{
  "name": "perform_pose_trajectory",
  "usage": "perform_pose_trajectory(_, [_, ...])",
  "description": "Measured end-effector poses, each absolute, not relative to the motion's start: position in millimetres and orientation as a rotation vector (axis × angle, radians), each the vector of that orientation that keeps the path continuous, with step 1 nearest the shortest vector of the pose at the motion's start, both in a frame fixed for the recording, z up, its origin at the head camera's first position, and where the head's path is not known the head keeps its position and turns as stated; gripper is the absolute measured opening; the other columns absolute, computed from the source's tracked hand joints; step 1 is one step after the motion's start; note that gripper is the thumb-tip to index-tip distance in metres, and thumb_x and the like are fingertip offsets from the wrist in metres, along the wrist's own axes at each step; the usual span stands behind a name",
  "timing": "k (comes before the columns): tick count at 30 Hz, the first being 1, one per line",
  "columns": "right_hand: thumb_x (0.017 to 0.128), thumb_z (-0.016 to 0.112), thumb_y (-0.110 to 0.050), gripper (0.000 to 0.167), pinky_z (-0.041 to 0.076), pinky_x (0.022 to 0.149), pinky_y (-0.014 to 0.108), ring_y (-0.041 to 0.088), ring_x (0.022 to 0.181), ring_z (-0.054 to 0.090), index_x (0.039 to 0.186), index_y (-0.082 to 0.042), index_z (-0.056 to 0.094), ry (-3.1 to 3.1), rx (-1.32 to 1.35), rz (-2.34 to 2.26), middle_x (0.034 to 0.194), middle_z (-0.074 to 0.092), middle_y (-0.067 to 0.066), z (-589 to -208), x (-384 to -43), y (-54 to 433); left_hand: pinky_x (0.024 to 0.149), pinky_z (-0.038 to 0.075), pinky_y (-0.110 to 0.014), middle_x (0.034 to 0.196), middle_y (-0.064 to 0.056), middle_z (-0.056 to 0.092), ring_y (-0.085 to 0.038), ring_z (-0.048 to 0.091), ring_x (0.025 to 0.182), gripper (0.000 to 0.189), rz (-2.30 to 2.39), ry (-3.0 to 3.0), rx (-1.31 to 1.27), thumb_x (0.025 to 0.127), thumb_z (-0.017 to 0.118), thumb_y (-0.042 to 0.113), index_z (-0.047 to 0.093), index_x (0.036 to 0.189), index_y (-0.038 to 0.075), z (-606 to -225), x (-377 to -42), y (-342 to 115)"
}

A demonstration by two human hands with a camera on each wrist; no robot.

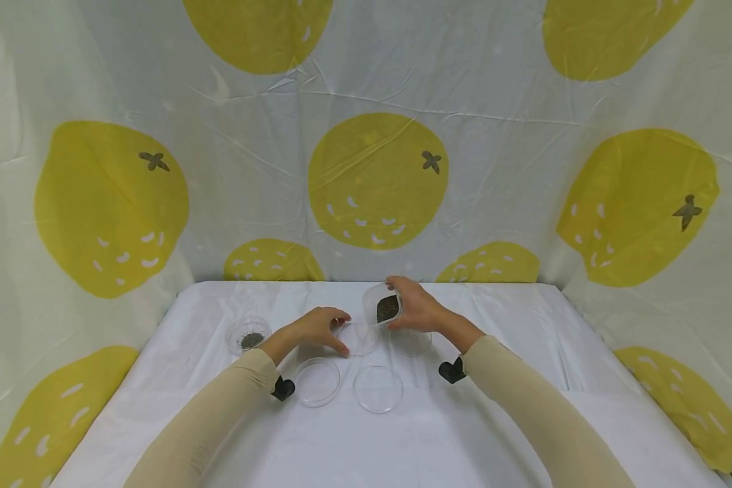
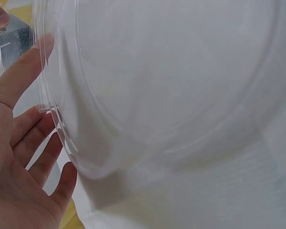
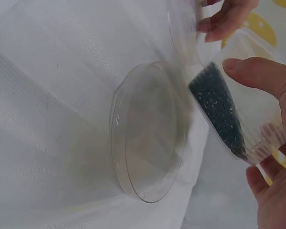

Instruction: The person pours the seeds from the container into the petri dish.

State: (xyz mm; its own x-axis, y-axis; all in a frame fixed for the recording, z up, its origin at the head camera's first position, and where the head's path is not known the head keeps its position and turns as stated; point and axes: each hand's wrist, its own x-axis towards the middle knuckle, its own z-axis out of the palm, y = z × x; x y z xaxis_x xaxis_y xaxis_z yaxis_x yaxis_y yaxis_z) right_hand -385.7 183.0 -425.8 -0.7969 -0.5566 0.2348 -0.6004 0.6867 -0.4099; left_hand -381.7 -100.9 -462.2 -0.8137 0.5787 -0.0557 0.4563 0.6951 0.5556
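Note:
My right hand (image 1: 417, 305) grips a clear plastic tub (image 1: 372, 303) by its sides, thumb on one side and fingers on the other. The tub is tipped toward the left, and dark soil (image 3: 220, 107) with pale flecks lies against its lower wall. Just left of it, my left hand (image 1: 314, 327) has thumb and fingers spread round the rim of a clear petri dish (image 1: 360, 340). The tub's lower edge hangs close by that dish. Under my right wrist lies another clear petri dish (image 3: 150, 138), partly hidden in the head view.
Two more clear petri dishes, a left one (image 1: 317, 383) and a right one (image 1: 378, 390), lie nearer on the white-covered table (image 1: 366, 447). At far left a petri dish (image 1: 232, 337) contains some dark soil. Behind the table hangs a lemon-patterned curtain (image 1: 250, 169).

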Motion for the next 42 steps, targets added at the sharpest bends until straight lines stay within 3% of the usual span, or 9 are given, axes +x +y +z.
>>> perform_pose_trajectory(15, [0.074, 0.095, -0.026, 0.094, 0.038, 0.114, 0.048, 0.036, 0.137, 0.046, 0.15, -0.002, 0.043, -2.846, 0.954, 0.454, 0.147, 0.049, 0.018, -426, -384, 174, 0.103, 0.046, -0.041, 0.119, -0.005, 0.066, -0.023, 0.058, 0.11, 0.077, 0.771, 2.701, 0.852, 0.071, 0.098, 0.035, 0.066, 0.136, 0.009, -465, -385, -101])
perform_pose_trajectory(42, [0.074, 0.095, -0.033, 0.094, 0.042, 0.11, 0.048, 0.035, 0.131, 0.048, 0.149, -0.005, 0.046, -2.717, 1.028, 0.082, 0.144, 0.051, 0.013, -428, -380, 165, 0.101, 0.047, -0.041, 0.115, -0.007, 0.067, -0.024, 0.06, 0.108, 0.077, 0.761, 2.725, 0.878, 0.07, 0.098, 0.033, 0.066, 0.134, 0.005, -461, -381, -100])
